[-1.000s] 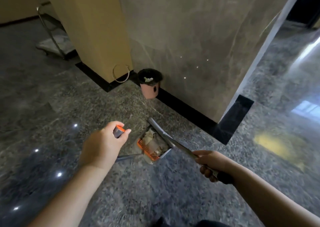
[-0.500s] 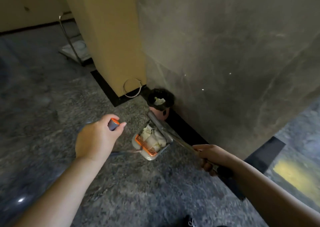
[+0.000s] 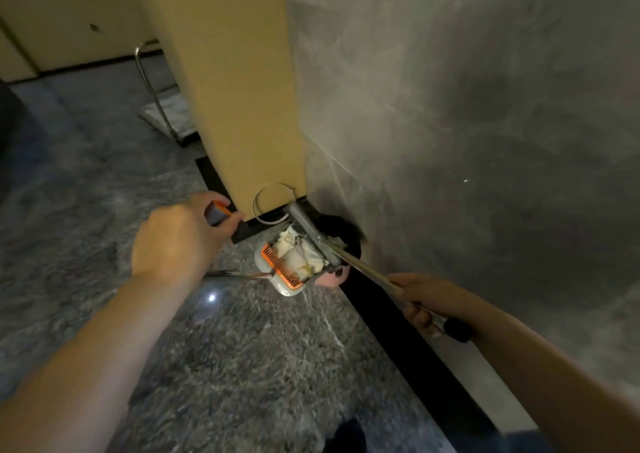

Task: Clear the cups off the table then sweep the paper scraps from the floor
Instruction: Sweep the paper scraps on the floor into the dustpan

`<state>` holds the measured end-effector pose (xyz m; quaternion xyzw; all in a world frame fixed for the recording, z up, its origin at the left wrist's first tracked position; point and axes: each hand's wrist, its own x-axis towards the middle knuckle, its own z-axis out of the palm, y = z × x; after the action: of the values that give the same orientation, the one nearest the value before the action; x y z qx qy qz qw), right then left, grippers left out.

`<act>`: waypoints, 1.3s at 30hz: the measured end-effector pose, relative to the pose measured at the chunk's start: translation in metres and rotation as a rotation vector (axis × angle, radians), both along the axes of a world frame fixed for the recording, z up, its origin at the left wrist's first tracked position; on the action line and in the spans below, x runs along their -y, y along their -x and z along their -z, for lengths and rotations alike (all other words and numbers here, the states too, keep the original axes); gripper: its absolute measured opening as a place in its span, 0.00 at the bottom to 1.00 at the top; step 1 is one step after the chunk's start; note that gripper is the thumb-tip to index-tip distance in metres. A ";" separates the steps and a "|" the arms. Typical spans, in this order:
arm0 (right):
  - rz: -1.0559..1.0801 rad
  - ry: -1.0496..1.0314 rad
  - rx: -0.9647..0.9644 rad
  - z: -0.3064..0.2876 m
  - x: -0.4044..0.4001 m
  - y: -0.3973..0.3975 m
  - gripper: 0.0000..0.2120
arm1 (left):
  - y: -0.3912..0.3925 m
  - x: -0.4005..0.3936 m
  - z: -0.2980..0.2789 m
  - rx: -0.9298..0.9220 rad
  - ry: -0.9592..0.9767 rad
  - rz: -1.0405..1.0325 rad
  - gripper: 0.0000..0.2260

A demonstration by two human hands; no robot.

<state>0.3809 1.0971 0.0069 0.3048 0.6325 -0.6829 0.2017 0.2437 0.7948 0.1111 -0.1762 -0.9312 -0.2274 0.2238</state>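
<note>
The left hand (image 3: 176,241) is curling round the grey, orange-tipped handle (image 3: 217,212) of the dustpan (image 3: 290,268), whose thin metal shaft is running low across the floor (image 3: 242,348) to the pan; judging by the task, the step in hand is tipping the swept paper scraps (image 3: 299,253) into the small bin (image 3: 341,238) by the wall, and to do that well the left hand is best raising the handle slowly so that the pan's mouth is leaning over the bin's dark opening before the load is sliding, since the opening looks narrow and a quick tilt could be spilling scraps back onto the floor; the pan is sitting just beside and partly in front of the bin, near the foot of the yellow pillar (image 3: 228,89), and it is showing a white shell, an orange comb edge and a heap of crumpled white paper, light stuff that is likely shifting easily; the right hand (image 3: 427,302) is gripping the broom handle (image 3: 363,265), which is slanting over the pan toward the bin, and it could be serving to hold the paper down and push it out; a grey wall (image 3: 467,106) is rising behind
</note>
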 end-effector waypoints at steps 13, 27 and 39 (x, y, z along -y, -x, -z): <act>-0.059 0.012 -0.029 -0.004 -0.115 0.134 0.19 | 0.104 -0.122 -0.019 -0.026 0.171 0.021 0.14; -0.231 0.102 0.065 0.002 -0.242 0.189 0.13 | 0.122 -0.252 -0.022 0.059 0.269 -0.106 0.16; -0.163 0.204 0.044 0.008 -0.261 0.174 0.08 | 0.125 -0.300 -0.020 0.035 0.358 -0.058 0.15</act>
<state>0.2064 1.3579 -0.0012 0.2450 0.5778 -0.7182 0.3005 0.1189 1.0952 0.1313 -0.1824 -0.9653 -0.0546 0.1789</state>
